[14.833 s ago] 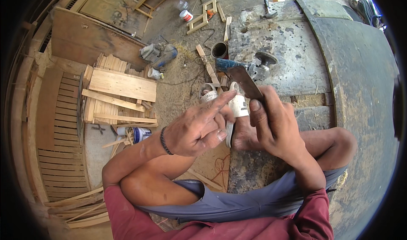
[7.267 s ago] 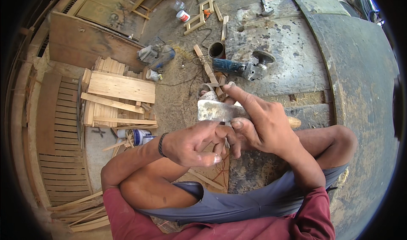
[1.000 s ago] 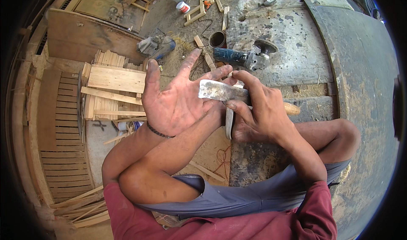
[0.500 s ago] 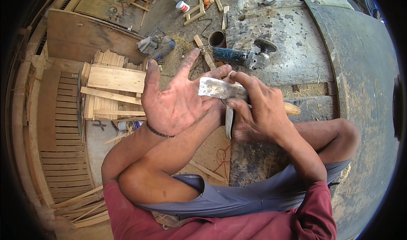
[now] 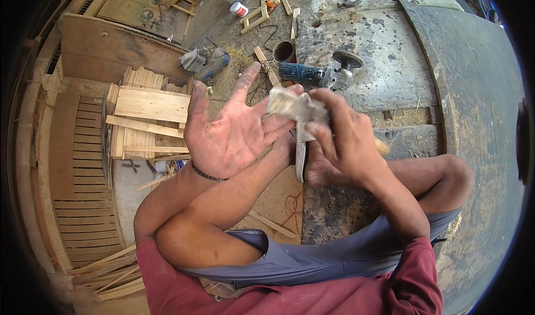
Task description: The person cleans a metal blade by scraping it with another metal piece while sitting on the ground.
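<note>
On the near side of the grinder (image 5: 304,72), the right hand (image 5: 354,139) grips a blade (image 5: 285,104) in its fingers; the left hand (image 5: 231,134) has fingers spread wide. Beside the grinder stands a can (image 5: 285,46), contents too dark to tell.

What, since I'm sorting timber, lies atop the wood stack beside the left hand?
A wide pale board and narrower strips lie there. The left hand hides the board's right end; whatever the board covers is hidden too.

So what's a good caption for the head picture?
Right hand holding a blurred metal blade near an open left hand, blue grinder beyond.
</note>
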